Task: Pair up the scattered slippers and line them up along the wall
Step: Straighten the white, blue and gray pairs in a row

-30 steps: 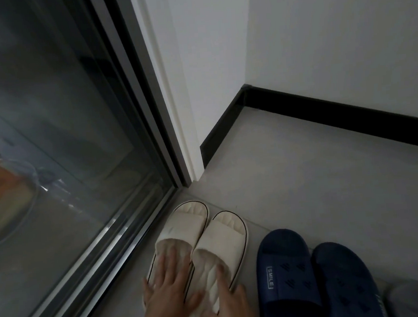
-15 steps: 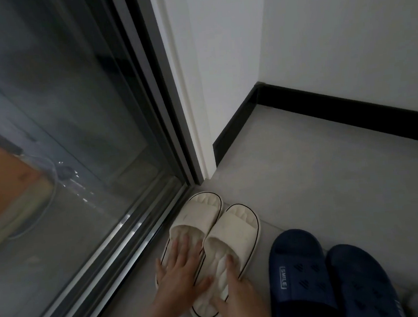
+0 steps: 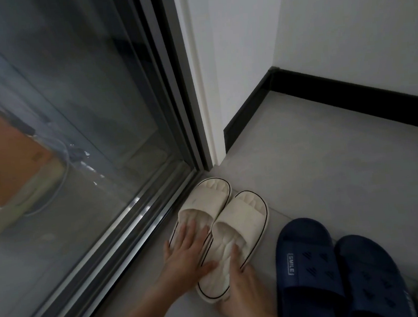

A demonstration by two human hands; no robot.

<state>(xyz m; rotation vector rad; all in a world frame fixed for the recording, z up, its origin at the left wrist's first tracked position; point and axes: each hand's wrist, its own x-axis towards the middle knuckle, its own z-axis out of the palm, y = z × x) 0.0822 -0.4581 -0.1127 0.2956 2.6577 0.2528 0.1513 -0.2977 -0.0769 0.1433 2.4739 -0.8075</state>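
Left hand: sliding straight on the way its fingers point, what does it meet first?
The left hand lies flat on the insole of the door-side cream slipper; its fingers would probably meet that slipper's strap first.

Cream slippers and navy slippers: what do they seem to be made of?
Cream slippers: probably soft foam or rubber, matte; quilted-looking footbed, dark edge piping. Navy slippers: probably moulded rubber or foam, matte; embossed marks, SMILE label on strap.

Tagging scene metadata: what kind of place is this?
Probably a home entry or balcony threshold: a sliding glass door on a floor track, a white wall with a black baseboard, and cream slippers and navy slippers paired on the grey floor.
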